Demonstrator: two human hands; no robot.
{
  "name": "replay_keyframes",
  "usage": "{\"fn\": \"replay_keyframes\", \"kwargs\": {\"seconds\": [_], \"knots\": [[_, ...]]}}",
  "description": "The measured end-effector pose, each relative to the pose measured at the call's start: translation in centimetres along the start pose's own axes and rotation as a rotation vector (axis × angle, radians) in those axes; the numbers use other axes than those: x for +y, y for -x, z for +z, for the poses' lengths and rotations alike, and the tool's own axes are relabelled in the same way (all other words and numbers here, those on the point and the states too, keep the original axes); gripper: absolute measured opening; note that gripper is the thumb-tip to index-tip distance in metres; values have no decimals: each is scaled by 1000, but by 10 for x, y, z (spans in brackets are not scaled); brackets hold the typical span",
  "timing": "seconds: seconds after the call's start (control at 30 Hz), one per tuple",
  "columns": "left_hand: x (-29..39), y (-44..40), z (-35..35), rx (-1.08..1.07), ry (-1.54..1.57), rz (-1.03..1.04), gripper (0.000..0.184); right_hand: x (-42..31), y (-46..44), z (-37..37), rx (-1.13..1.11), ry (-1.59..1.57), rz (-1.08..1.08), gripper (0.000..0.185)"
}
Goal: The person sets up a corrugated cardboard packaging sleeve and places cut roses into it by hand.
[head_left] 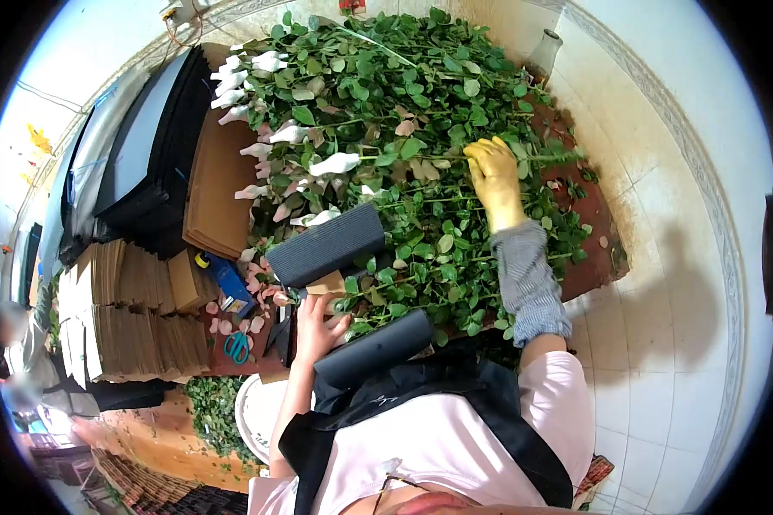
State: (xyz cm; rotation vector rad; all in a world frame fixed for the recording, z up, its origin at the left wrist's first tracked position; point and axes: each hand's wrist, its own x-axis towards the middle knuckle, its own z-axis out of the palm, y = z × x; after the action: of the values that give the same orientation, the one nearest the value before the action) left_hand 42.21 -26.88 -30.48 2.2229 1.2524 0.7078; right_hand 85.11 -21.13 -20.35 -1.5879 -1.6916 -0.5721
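Note:
My right hand (493, 176), in a yellow glove, is closed round the stem of a rose whose white-wrapped head (334, 164) points left over the leafy pile (421, 94). Bare, my left hand (318, 326) rests at the table's near side, by a small brown cardboard piece (326, 284) and between two dark foam pieces: a ribbed one (326, 245) above and a smooth one (374, 348) nearer my body. What its fingers hold, if anything, is unclear. More white-wrapped rose heads (269, 62) line the pile's left edge.
Folded cardboard stacks (133, 343), brown sheets (219, 180) and dark boards (146, 129) stand at the left. Teal scissors (236, 347) and a blue box (230, 286) lie near pink petals. A glass vase (544, 53) is at the back right. People are at the far left.

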Motion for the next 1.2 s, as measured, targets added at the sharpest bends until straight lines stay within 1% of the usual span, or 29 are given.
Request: {"fn": "replay_keyframes", "kwargs": {"seconds": [0.03, 0.1, 0.17, 0.2, 0.23, 0.27, 0.3, 0.33, 0.37, 0.43, 0.47, 0.5, 0.53, 0.57, 0.6, 0.63, 0.67, 0.7, 0.77, 0.83, 0.9, 0.97, 1.03, 1.1, 1.13, 1.17, 1.2], "knots": [[-1, 0, 0, -5, -5, 12, 50, -13, -8, -20, 3, -61, -88, 13], [-4, -1, 1, 12, 10, 36, 50, -39, -9, -58, -151, -101, -169, 9], [-3, 0, 1, -1, -33, 24, 50, -63, 4, -69, -323, -172, -193, 8], [-7, 1, 4, 4, -68, 16, 50, -78, 13, -73, -399, -142, -217, 10], [-5, -1, 3, -2, -63, 19, 51, -81, 32, -59, -496, -102, -229, 13], [-7, 0, 5, 6, -81, 41, 51, -80, 56, -40, -700, -24, -192, 15], [-11, 1, 5, 13, -102, 61, 51, -73, 90, -11, -753, -28, -214, 14], [-16, 1, 6, -6, -123, 89, 50, -84, 106, 11, -1099, 130, -167, 11], [-10, 1, 4, -4, -174, 100, 49, -79, 145, 27, -771, -140, -177, 7], [-4, -2, -1, -13, -261, 179, 50, -76, 164, 41, -634, -327, -78, 5], [-2, -4, -4, 20, -349, 237, 47, -74, 152, 36, -672, -333, -66, 4], [6, -3, -8, 48, -451, 238, 47, -79, 139, 22, -708, -344, -39, 5], [14, -3, -13, 66, -455, 201, 48, -81, 129, 12, -789, -358, 18, 8], [20, -5, -15, 93, -455, 167, 49, -82, 111, 4, -1048, -322, 110, 17], [11, -4, -11, 33, -398, 118, 53, -76, 104, 1, -1128, -341, 130, 22], [3, -5, -6, 40, -313, 126, 54, -69, 97, -1, -1207, -361, 146, 28], [3, -5, -7, 38, -299, 115, 54, -69, 74, -7, -1357, -292, 135, 34], [4, -5, -6, 35, -286, 101, 55, -66, 55, -16, -1324, -316, 52, 38], [5, -3, -4, 67, -207, 99, 54, -57, 25, -10, -1183, -365, 31, 41], [-1, -1, -2, 35, -191, 83, 53, -48, -12, 16, -834, -480, -48, 41], [3, 0, -4, 0, -284, 56, 52, -40, -67, 41, -516, -513, -112, 42], [2, -1, -3, -17, -327, 38, 51, -25, -115, 77, -205, -472, -50, 43], [-3, -1, 0, 4, -275, 65, 49, -7, -160, 100, -70, -141, 23, 45], [-5, -1, 1, 1, -243, 73, 49, 29, -166, 155, -81, 63, 90, 42], [-3, -2, 1, 4, -235, 62, 49, 33, -165, 166, -423, 104, 266, 40], [-2, -1, 1, -5, -232, 68, 49, 42, -144, 188, -331, 134, 156, 41], [-2, 0, 1, -1, -245, 55, 49, 26, -137, 182, -403, 280, 202, 52]]}}
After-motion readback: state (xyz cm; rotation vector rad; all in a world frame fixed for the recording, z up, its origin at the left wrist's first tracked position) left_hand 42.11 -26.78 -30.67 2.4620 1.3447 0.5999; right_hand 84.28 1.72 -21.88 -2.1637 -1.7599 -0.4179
